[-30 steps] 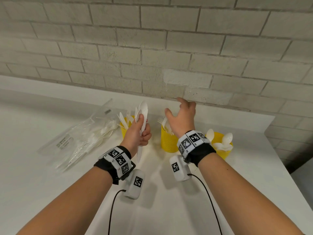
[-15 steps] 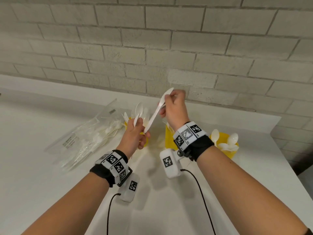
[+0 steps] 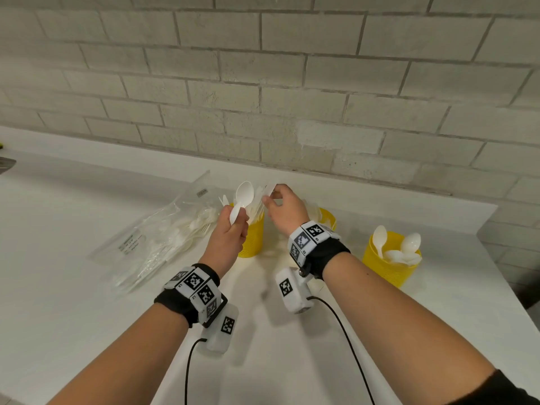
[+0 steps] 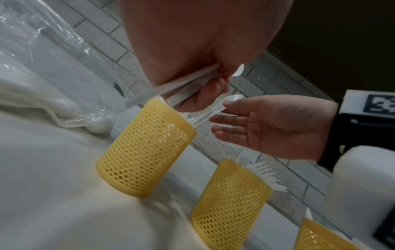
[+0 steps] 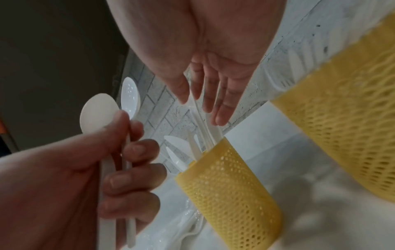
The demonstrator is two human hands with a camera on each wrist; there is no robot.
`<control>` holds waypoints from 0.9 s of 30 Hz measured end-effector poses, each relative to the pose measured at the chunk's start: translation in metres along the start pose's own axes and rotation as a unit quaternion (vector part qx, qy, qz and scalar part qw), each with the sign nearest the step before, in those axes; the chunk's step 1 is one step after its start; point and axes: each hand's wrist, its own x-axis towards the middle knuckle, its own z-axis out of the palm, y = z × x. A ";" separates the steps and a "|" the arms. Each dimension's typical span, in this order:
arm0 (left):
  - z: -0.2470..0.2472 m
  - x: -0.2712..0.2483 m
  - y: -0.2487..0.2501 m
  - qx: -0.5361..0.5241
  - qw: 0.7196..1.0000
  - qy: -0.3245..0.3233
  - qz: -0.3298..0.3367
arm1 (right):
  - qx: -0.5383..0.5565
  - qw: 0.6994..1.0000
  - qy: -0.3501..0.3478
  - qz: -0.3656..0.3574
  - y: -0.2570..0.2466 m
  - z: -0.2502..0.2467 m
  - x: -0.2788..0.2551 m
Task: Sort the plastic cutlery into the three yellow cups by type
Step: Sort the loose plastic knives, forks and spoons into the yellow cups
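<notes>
Three yellow mesh cups stand in a row by the wall. The left cup (image 3: 254,241) (image 5: 230,186) holds white knives. My right arm hides most of the middle cup (image 3: 329,217), whose fork tines show in the left wrist view (image 4: 262,170). White spoons fill the right cup (image 3: 388,273). My left hand (image 3: 238,222) (image 5: 128,152) grips two white spoons (image 3: 244,194) (image 5: 98,113) upright, just left of the left cup. My right hand (image 3: 271,198) (image 5: 192,98) hovers over that cup. It pinches a white knife (image 3: 270,189) (image 5: 198,115) between thumb and forefinger, the other fingers straight. The knife's lower end is inside the cup.
A clear plastic bag (image 3: 163,235) with more white cutlery lies on the white counter (image 3: 87,302) to the left of the cups. A brick wall (image 3: 292,97) rises right behind them. The counter ends at the right, past the spoon cup. Cables trail from both wrist cameras.
My right hand drew a knife out of the bundle in my left hand, then carried it down and left over the left cup. My left hand stays put, now holding only spoons.
</notes>
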 end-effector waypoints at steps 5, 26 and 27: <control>0.009 0.003 -0.001 -0.015 1.000 -0.013 -0.012 | 0.007 0.999 0.032 -0.034 -0.003 -0.010 -0.006; 0.035 -0.006 0.009 0.046 0.996 -0.066 0.034 | 0.124 0.989 -0.074 -0.035 -0.021 -0.026 -0.046; 0.043 -0.009 0.012 0.057 0.994 -0.075 0.049 | 0.116 0.990 -0.073 -0.034 -0.015 -0.031 -0.051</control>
